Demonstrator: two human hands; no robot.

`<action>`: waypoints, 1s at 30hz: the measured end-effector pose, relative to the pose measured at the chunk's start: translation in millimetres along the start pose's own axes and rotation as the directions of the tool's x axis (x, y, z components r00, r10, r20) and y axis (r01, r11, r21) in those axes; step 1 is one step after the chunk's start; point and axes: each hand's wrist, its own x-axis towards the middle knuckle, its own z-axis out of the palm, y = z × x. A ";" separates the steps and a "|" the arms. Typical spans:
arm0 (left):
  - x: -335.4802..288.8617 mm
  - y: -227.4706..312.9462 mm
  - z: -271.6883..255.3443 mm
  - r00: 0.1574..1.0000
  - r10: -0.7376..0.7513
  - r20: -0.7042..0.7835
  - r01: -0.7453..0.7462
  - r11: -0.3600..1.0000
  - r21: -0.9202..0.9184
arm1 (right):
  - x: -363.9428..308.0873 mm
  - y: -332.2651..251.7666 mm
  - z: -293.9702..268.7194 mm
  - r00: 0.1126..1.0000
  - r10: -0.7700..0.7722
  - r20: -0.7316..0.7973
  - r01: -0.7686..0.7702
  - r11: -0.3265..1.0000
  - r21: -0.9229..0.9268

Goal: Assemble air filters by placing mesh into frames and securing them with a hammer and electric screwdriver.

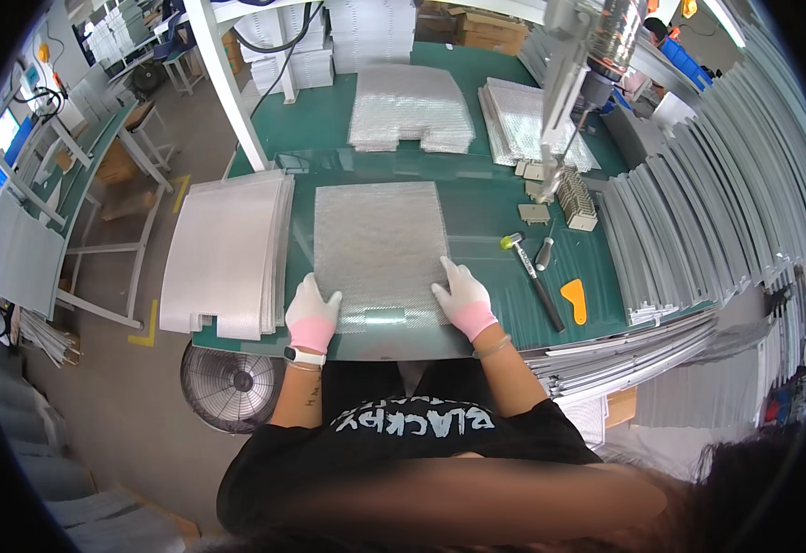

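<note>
A silver-grey mesh sheet, roughly rectangular, lies on the table in front of me. Both hands wear white gloves with pink cuffs. My left hand rests at the sheet's near left edge, its thumb spread from the fingers. At the right edge is my right hand, fingers stretched and apart, with the fingertips touching the border. Neither hand is visibly closed around anything. Right of the sheet lie a hammer with a black grip, a screwdriver and a yellow-orange scraper.
A stack of pale panels lies left; notched mesh sheets lie farther back. A power screwdriver hangs above small metal plates and a metal block. Long grey profiles crowd the right. A fan stands below the table.
</note>
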 end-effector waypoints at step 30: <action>-32.9 117.8 11.0 0.897 0.426 0.120 0.091 0.090 -0.992 | 25.3 9.4 -94.4 0.789 -0.303 -0.535 0.415 0.904 0.099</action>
